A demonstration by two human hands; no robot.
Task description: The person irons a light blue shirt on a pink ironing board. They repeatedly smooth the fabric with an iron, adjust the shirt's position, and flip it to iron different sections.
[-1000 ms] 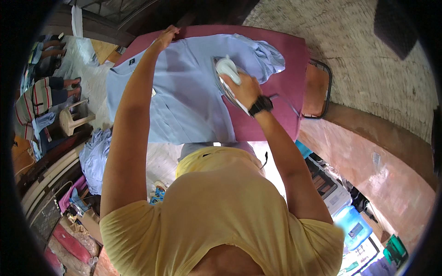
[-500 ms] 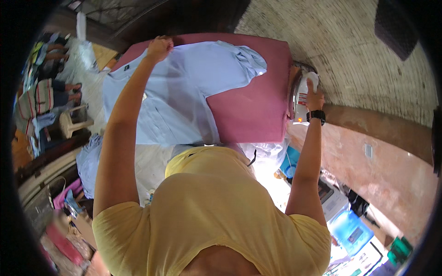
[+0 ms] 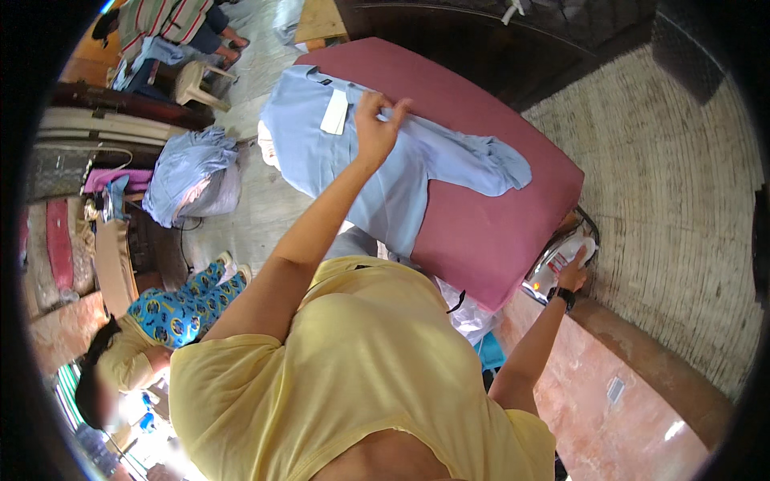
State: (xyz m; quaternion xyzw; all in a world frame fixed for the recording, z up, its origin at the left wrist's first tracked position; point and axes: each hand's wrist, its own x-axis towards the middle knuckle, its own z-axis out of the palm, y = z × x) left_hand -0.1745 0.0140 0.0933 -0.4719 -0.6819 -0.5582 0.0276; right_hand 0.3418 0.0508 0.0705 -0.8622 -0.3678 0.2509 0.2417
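A light blue shirt (image 3: 385,204) lies spread over a padded maroon ironing board (image 3: 473,224), its sleeve (image 3: 481,164) stretching toward the right. My left hand (image 3: 375,132) is at the shirt's far edge, thumb and fingers apart, holding nothing I can see. Beside it on the cloth is a white rectangular piece (image 3: 334,112), perhaps a card or label. Off the board's right end, my right hand (image 3: 573,274) is wrapped round the handle of a clothes iron (image 3: 553,264) with a glowing orange light. The iron rests at the end of the board.
A heap of blue cloth (image 3: 192,172) stands on the floor at left, near a beige plastic stool (image 3: 200,84). One person in patterned blue trousers (image 3: 188,305) is at lower left; another in a striped top (image 3: 156,20) is at far left. A pink wall (image 3: 609,361) runs along the right.
The view has turned, so the board now slants down to the right. My left hand has released its pinch at the shirt's far edge, and its fingers have spread. My right hand stays on the iron.
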